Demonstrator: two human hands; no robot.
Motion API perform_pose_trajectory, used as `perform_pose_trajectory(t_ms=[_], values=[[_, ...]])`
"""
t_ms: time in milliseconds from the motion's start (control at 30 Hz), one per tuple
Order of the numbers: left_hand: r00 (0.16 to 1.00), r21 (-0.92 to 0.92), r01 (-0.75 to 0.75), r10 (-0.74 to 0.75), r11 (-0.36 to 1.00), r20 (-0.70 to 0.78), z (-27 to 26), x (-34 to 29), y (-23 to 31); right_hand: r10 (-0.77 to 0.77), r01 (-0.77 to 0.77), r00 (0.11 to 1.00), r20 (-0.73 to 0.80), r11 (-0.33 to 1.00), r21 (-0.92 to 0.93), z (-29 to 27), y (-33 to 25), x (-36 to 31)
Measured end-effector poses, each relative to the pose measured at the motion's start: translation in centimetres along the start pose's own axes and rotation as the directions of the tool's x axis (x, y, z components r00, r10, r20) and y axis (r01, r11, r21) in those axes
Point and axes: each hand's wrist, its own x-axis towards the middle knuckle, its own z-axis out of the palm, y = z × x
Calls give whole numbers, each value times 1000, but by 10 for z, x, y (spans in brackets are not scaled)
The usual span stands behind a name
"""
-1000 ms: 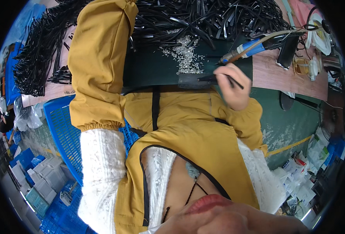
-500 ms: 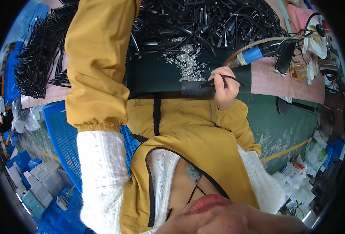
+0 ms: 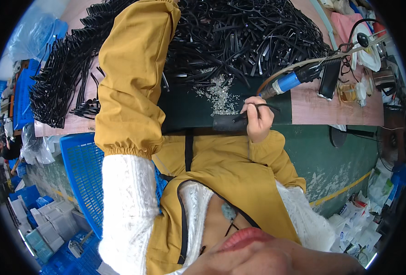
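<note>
Right hand [image 3: 259, 121]: thumb and fingers closed in a pinch round one thin strip, knuckles toward the heap.
Thin black strip [image 3: 270, 106]: in that pinch, one end curving out to the right of the grip, the other reaching left over the dark block.
Dark block [image 3: 228, 123]: just left of the grip, on the near edge of the mat.
Silvery bits [image 3: 222, 95]: a loose scatter of tiny pieces, left of the grip and beyond the block.
Dark green mat [image 3: 184, 103]: under the bits, running out to both sides of the grip.
Blue-and-black tool [image 3: 289, 83]: just beyond the grip and to its right, nozzle pointing down toward the fingertips.
Heap of black strips [image 3: 248, 39]: a wide tangle, farther out than the grip and the bits.
Left hand: from where I stand it's past the end of the raised mustard sleeve [image 3: 132, 78], so I can't tell whether it grips anything.
Second bunch of black strips [image 3: 56, 91]: well left of the grip, past the sleeve.
Black slab [image 3: 330, 80]: right of the grip, beside an amber jar [image 3: 348, 92].
Blue basket [image 3: 80, 167]: low and well left of the grip, below the tabletop [image 3: 313, 105].
</note>
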Motion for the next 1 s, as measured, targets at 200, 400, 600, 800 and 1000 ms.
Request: perform_pose_trajectory(t_ms=[200,400,600,800,1000], values=[[994,-403,-19,-28,915,-109,40,-77,-1,-93,87,995,27,981,175,10,-46,27],[983,-374,159,-181,914,-24,4,-187,31,-173,232,946,-273,952,198,1,-84,96],[940,-108,50,-83,993,-329,-5,-343,-30,-176,177,983,-49,984,30,1,-65,21],[979,411,-182,206,893,-13,-18,-411,-91,132,-109,987,-95,971,213,-5,-57,-11],[992,481,80,-21,873,-126,-32,-461,-71,395,-402,911,117,915,43,2,-41,-2]])
